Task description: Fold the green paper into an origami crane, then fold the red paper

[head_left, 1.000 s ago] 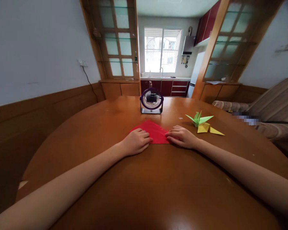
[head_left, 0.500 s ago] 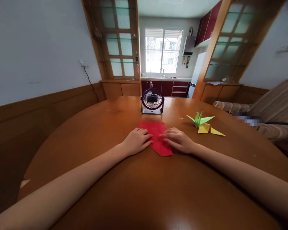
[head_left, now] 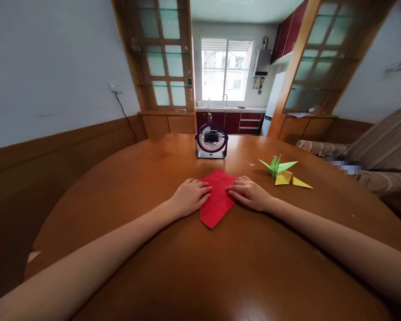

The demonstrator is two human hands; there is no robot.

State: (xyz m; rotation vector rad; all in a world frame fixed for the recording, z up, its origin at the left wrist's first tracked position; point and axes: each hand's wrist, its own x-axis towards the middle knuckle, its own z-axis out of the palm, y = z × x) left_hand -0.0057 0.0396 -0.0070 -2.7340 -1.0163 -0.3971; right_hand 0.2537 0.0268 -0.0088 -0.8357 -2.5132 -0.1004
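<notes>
A rounded wooden table (head_left: pixel 217 276) takes up most of the space in front of me. Past its far edge stand 2 wooden cabinets, the left cabinet (head_left: pixel 153 125) and the right cabinet (head_left: pixel 289 130), each with glass shelves above. A striped sofa (head_left: pixel 384 138) sits off to the right, a blurred patch on its seat. Between the cabinets I can see a kitchen, with a bright window (head_left: pixel 225 69) of 2 panes, a pale fridge (head_left: pixel 276 96) and a grey heater (head_left: pixel 263 61) on the wall.

On the table, a small dark fan (head_left: pixel 211 137) stands upright near the far edge. The red paper (head_left: pixel 218 196) lies flat on the near side of it, set askew, 1 corner toward the fan and a blunt end toward the person. The left hand (head_left: pixel 191 196) rests palm down with its fingertips on the paper's left edge; the right hand (head_left: pixel 249 193) mirrors it on the right edge. In both, the fingers lie close together, but I can't tell whether either pinches the sheet. To the right of the right hand, well apart from the paper, sit 2 folded birds, the green bird (head_left: pixel 277 167) just behind the yellow bird (head_left: pixel 284 179).
</notes>
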